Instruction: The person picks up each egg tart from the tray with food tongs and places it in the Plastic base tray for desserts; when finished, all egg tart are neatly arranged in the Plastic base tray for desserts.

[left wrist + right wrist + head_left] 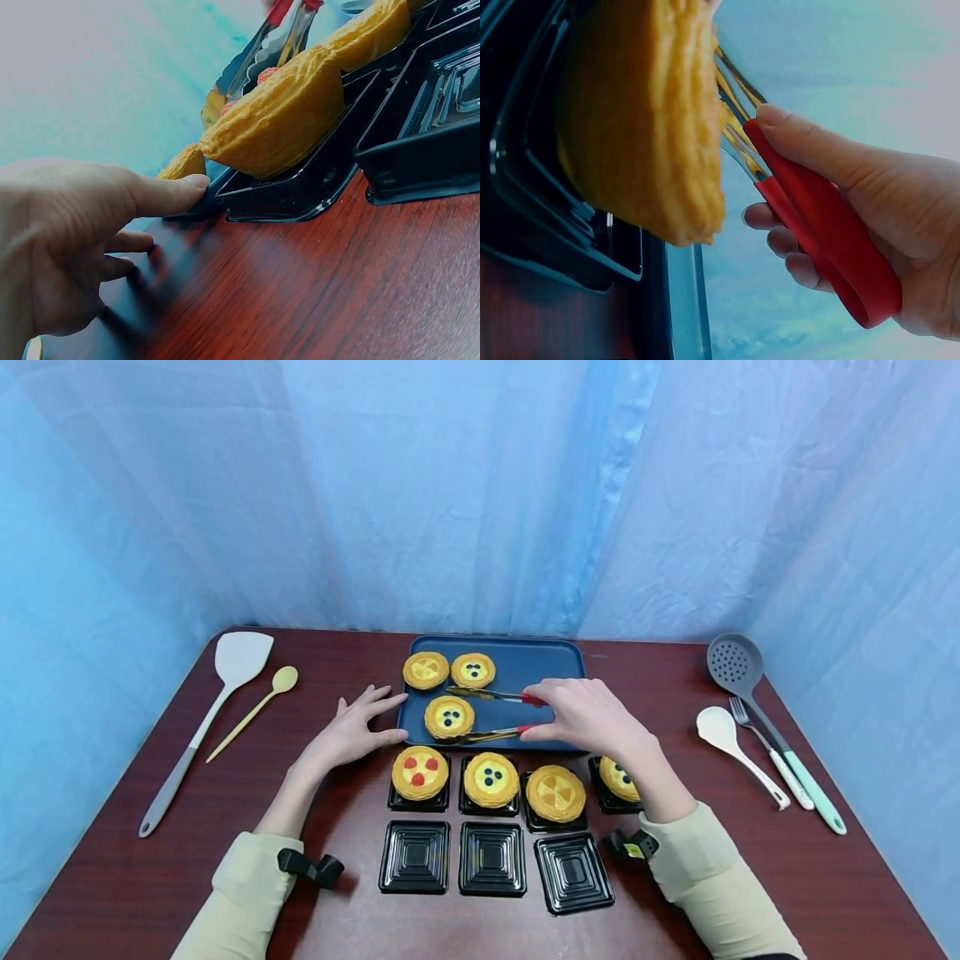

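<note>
right hand (588, 717) grips red-handled metal tongs (491, 717) | left hand (352, 733) flat, fingers straight, steadying blue tray (555, 660)

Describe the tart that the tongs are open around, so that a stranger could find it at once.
Find the blue tray at the table's back. It holds three tarts; two sit at its far edge, and this tart sits alone nearer the person, between the tongs, with three dark berries.

Both arms wear long, loose sleeves of pale cream-beige cloth, the left sleeve (240, 893) and the right sleeve (720, 877) ending at the wrist. A black strap with a small mounted device sits at each cuff, and the hands are bare.
</note>
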A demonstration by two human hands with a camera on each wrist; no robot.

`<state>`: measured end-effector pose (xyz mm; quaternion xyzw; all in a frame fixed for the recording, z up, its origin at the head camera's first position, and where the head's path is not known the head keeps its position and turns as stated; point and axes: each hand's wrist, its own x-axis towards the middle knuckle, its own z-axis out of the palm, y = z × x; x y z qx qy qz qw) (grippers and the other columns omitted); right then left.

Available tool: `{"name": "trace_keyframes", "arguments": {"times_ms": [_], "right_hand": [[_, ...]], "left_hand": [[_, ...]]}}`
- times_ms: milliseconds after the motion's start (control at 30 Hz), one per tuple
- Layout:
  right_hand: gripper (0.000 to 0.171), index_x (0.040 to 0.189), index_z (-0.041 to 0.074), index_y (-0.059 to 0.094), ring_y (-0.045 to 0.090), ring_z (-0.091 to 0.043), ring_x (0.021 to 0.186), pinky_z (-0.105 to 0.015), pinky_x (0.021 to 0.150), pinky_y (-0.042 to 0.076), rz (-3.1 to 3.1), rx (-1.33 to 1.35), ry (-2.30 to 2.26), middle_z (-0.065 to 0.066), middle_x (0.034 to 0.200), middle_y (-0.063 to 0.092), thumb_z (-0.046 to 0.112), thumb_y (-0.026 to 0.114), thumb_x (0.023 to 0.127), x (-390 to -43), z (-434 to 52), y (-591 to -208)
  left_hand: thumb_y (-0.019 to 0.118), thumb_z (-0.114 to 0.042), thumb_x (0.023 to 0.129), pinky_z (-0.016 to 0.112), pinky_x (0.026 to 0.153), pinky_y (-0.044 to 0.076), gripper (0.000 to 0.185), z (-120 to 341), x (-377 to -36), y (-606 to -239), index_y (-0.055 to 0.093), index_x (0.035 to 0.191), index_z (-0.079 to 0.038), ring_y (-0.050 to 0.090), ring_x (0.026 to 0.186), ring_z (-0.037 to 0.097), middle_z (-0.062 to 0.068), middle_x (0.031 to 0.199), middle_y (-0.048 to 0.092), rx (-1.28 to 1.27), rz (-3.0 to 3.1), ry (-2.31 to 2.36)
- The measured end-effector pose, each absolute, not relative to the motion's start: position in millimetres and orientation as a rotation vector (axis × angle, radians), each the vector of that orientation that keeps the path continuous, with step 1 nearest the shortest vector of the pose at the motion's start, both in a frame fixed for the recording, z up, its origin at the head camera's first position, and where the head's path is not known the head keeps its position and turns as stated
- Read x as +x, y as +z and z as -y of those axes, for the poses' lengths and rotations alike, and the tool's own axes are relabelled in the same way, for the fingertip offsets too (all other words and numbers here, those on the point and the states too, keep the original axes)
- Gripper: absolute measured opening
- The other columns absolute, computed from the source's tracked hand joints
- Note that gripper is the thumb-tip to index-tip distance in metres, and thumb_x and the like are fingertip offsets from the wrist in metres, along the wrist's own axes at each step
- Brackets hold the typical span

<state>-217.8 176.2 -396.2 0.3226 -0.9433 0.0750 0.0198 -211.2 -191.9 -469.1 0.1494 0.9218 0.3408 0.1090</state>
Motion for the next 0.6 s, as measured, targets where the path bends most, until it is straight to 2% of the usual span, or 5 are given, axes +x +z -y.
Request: {"name": "trace_keyframes", "arguments": {"times_ms": [600], "right_hand": [[0.055,0.125,0.018,0.074,0.064,-0.011,0.067,-0.022,0.048,0.041,2.921,1.008,0.219,0.000,0.113,0.078,0.053,0.081,0.083,-216.5,-175.4,-396.0]], "left_hand": [[0.070,-0.036,0.098,0.074,0.122,-0.008,0.071,192.5,-212.3,-470.5,0.042,0.159,-0.015,0.007,0.160,0.047,0.024,0.169,0.024,0.445,-2.719,0.994]]}}
